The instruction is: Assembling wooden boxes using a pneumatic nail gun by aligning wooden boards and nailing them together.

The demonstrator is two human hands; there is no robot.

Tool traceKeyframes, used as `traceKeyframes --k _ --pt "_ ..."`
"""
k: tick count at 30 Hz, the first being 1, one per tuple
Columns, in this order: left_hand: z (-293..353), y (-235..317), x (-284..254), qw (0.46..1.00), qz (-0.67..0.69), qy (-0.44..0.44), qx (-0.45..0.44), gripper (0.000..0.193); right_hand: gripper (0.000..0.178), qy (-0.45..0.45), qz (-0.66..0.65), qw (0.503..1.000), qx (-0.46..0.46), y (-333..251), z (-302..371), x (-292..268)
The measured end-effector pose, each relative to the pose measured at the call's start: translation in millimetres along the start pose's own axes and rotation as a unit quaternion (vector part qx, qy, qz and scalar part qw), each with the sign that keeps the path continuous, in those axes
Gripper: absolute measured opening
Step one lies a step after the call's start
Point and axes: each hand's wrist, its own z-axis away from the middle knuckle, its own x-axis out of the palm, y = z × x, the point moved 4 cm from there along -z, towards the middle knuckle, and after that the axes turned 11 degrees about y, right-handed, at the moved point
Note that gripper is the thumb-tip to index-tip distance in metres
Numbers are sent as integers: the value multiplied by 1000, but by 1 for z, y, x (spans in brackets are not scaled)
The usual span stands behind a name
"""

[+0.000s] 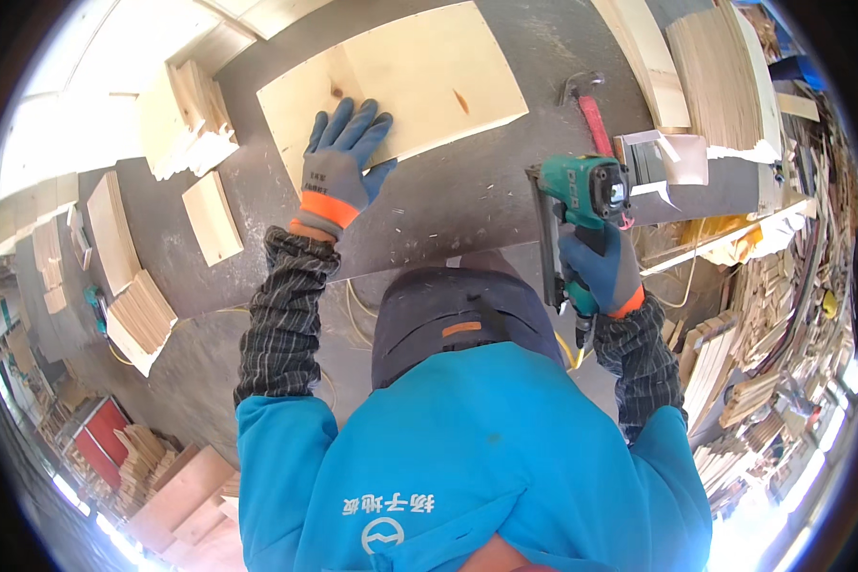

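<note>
the fingers (346,122) of the left hand (337,176), in a grey and blue glove with an orange cuff, are spread a little apart, thumb out to the side, and lie flat on a pale wooden panel (429,76). the panel rests on a dark worktable (405,224), at the upper middle of the view, with a few brown knots in its face. the right hand (601,262), gloved alike, has its fingers closed around the handle of a green nail gun (580,181), held near the table's front edge and apart from the panel. just beyond the gun, a hammer (593,124) with a red handle lies on the table. stacked boards (720,81) stand at the upper right. to the left of the panel are another wood stack (186,110) and a small loose board (213,219).
</note>
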Motion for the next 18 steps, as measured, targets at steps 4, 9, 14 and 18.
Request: traceKeyframes --k 4,9,14,18 --pt "3 -1 2 1000 3 10 -15 62 32 -63 26 998 -1 -33 -5 33" --pt "6 -4 0 999 36 34 -19 57 34 -130 6 991 -23 -66 -12 81" --pt "10 -6 2 998 38 40 -27 57 36 -164 31 986 -15 -78 -20 114" --pt "11 -6 2 998 36 34 -37 57 33 -157 31 987 -10 -83 -22 125"
